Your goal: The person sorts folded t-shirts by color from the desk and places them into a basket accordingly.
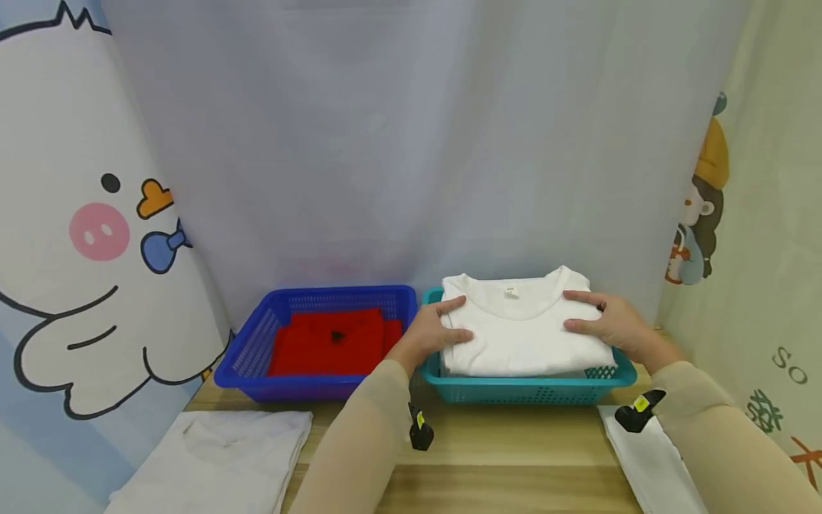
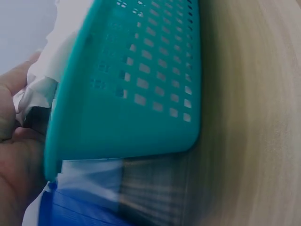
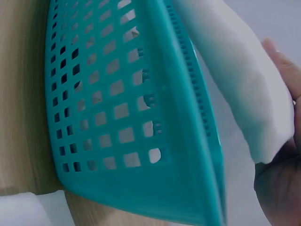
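Observation:
A folded white T-shirt, neckline toward the back, lies level over the teal basket. My left hand grips its left side, thumb and index finger on top. On the right side my right hand holds it the same way, with the other fingers hidden beneath. In the left wrist view the shirt's edge bunches between thumb and fingers, right at the basket rim. The right wrist view shows the shirt's thick folded side in the right hand, above the rim.
Left of the teal basket stands a blue basket with folded red clothing in it. White folded garments lie on the wooden table, one at front left, another white cloth at front right. A pale curtain hangs behind the baskets.

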The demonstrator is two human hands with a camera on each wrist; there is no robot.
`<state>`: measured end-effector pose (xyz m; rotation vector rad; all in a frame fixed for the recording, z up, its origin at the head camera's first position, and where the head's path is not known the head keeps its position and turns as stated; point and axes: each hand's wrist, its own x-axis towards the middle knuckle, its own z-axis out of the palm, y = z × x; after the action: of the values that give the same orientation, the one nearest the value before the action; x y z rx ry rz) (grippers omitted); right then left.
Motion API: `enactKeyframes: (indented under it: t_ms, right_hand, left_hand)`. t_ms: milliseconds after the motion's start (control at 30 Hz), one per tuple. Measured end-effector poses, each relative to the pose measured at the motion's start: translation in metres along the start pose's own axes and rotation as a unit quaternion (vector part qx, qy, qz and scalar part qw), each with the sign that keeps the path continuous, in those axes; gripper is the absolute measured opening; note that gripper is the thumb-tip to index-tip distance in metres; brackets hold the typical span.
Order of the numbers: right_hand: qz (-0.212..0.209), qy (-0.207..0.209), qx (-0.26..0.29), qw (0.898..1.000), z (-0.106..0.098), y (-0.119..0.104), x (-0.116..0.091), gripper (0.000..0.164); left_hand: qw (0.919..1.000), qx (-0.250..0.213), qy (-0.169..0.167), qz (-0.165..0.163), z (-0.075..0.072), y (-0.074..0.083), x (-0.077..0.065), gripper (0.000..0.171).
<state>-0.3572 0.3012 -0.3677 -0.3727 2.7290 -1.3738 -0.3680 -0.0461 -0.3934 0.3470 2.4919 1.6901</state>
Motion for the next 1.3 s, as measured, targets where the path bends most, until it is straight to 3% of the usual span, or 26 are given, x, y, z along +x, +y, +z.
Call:
enactKeyframes:
  t_ms: [333,533,767,1300]
  right_hand:
    - [0.017,0.013,-0.039,0.999,0.006,0.004,0.008,0.089]
    - [0.019,0.011,-0.078,0.997,0.014,0.009,0.009,0.086]
    - [0.016,0.011,-0.124,0.992,0.022,0.011,0.007,0.084]
    - [-0.021,0.014,-0.15,0.988,0.035,0.019,0.004,0.086]
  left_hand:
    - [0.9997,-0.017,0.006,0.017,0.003,0.001,-0.001,0.07]
    - [0.9992,0.039,0.006,0.008,0.008,0.002,0.0,0.071]
    - [0.9927,0.121,0.005,-0.007,0.014,0.001,0.001,0.076]
    - [0.9802,0.197,0.002,0.017,0.023,-0.002,0.0,0.084]
